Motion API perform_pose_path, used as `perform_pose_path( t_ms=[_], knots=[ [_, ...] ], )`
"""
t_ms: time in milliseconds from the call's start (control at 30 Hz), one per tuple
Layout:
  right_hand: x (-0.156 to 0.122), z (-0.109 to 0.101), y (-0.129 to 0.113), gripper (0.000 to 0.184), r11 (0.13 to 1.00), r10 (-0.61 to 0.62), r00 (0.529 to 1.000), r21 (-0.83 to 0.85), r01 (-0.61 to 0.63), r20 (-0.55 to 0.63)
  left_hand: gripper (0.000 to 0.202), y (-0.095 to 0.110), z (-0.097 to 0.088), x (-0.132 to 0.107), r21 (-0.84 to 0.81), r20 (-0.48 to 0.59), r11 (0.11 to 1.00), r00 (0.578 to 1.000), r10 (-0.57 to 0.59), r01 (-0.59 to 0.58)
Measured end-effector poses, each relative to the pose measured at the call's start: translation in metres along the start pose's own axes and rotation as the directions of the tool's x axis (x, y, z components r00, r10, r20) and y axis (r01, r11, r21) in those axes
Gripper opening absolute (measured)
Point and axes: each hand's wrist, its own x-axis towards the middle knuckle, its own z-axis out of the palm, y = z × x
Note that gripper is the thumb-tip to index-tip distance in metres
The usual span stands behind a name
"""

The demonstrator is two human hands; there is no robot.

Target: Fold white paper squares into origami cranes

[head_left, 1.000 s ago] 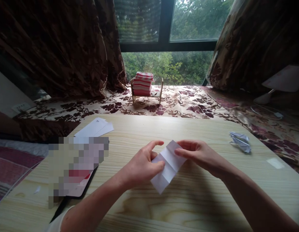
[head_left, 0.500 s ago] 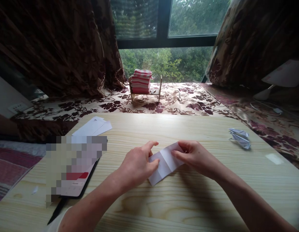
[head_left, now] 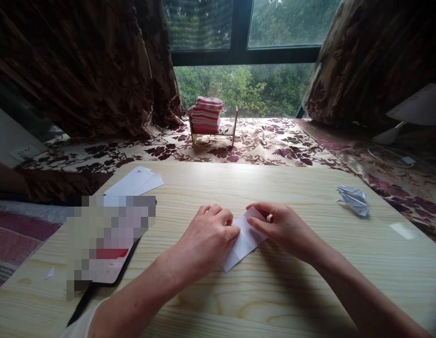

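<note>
A small piece of white paper with fold creases is held just above the middle of the wooden table. My left hand pinches its left side, the thumb on top and the fingers curled. At the upper right edge, my right hand grips the sheet between thumb and fingers, the thumb lying across the near face. The fingers behind the paper are partly hidden.
White paper strips lie at the back left, near a partly pixelated phone or tablet. Folded paper shapes rest at the right. A small rack with pink-striped cloths stands by the window.
My left hand has shifted slightly right, with its fingers curling in closer on the paper. The paper's left part is now more covered. My right hand stays at the upper right edge.
</note>
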Motion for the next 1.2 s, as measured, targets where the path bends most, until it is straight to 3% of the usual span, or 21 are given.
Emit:
perform_pose_path(
  t_ms=[200,367,567,1000,1200],
  knots=[
    [0.006,-0.003,-0.004,0.014,0.963,-0.19,0.982,-0.19,0.191,0.026,0.021,0.001,0.0,-0.001,0.003,0.012,1.0,1.0,-0.012,0.012],
    [-0.003,-0.002,-0.003,0.02,0.851,-0.429,0.903,-0.319,0.417,0.033,0.021,0.001,0.0,-0.001,-0.003,0.012,1.0,1.0,-0.021,0.021],
    [-0.017,0.001,-0.001,0.022,0.765,-0.55,0.835,-0.396,0.508,0.009,0.018,0.002,0.002,-0.001,-0.013,-0.009,0.999,1.0,-0.029,0.029],
    [-0.021,-0.001,-0.008,0.021,0.781,-0.55,0.835,-0.36,0.51,-0.011,0.019,0.003,0.006,-0.001,-0.009,-0.032,0.999,0.999,-0.035,0.035],
    [-0.021,0.0,-0.009,0.024,0.784,-0.53,0.847,-0.358,0.507,0.038,0.018,0.004,0.005,-0.001,-0.005,-0.021,0.999,0.999,-0.04,0.04]
  ],
)
